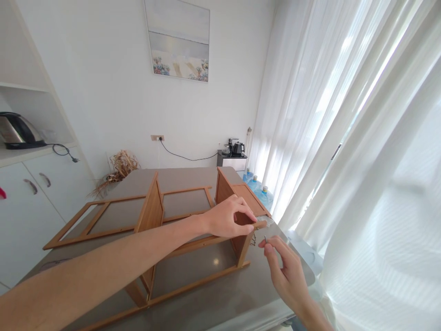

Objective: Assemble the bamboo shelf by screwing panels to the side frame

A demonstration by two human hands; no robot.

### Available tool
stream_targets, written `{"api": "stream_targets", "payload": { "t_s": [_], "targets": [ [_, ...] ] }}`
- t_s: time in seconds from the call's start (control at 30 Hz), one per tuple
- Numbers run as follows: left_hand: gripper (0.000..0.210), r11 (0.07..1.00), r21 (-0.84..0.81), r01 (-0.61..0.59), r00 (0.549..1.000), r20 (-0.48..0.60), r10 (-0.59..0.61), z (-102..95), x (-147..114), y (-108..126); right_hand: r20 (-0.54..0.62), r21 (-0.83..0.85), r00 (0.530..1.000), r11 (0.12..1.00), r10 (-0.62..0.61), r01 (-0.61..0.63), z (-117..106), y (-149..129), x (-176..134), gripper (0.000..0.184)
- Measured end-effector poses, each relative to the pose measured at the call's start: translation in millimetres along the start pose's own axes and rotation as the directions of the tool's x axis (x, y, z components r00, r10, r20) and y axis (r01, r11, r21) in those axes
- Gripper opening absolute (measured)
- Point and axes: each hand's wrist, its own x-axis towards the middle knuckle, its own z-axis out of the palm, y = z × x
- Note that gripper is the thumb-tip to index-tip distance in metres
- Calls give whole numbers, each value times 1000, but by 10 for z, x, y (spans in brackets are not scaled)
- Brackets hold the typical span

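Rail end [261, 224] pinched by left hand [227, 218], seemingly for steadying.
Metal pin [265, 238] gripped by right hand [286, 267], tip left exposed above thumb.

We take this for a room in a home, probably a dining or kitchen area: we see a framed painting [179, 43], white curtains [296, 82], a kettle [17, 131] on a white cabinet [44, 207], a black appliance with a jug [237, 148], blue water bottles [263, 197] and dried stalks [122, 168]

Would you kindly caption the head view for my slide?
Left hand at the end of a wooden frame, right hand pinching a small metal piece.
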Motion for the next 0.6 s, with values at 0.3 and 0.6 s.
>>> {"api": "stream_targets", "payload": {
  "t_s": [0.3,0.6],
  "targets": [
    [21,1000,12,-27,999,-38,28,29,-7,-55,-9,-116,992,985,-126,124,-153,80,149,22],
    [19,999,32,-43,998,-49,45,-3,-23,6,-394,-89,876,960,-279,266,90,710,148,13]
  ]
}}
